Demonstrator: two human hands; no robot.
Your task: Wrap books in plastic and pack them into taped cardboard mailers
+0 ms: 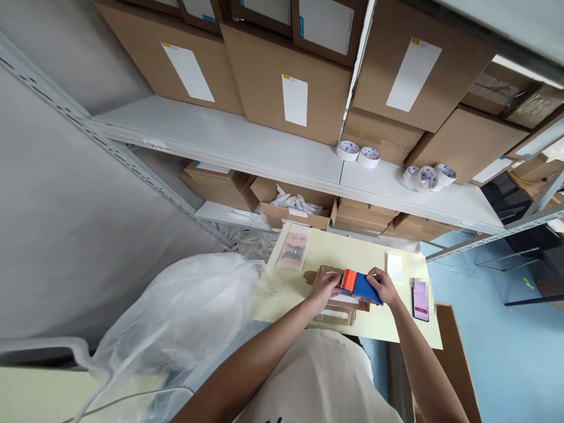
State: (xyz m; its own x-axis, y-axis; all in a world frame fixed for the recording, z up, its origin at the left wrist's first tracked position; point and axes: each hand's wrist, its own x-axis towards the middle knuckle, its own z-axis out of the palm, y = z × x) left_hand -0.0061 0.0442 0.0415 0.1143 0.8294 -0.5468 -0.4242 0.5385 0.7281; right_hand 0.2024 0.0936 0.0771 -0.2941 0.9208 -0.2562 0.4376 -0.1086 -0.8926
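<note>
Over the pale yellow table, my left hand and my right hand both hold a blue and orange tape dispenser. Its orange end, with a toothed edge, points left. My left fingers are closed at that toothed end, and my right fingers grip the blue part. Beneath it lies a small brown cardboard box, partly covered by the dispenser and my hands. A second small box with a white label lies nearer to my body. Whether tape is stretched from the dispenser cannot be made out.
On the yellow table lie a pink printed packet, a white card and a phone. Tape rolls and large cartons fill the shelf ahead. Translucent plastic bulges at left; an open carton stands right.
</note>
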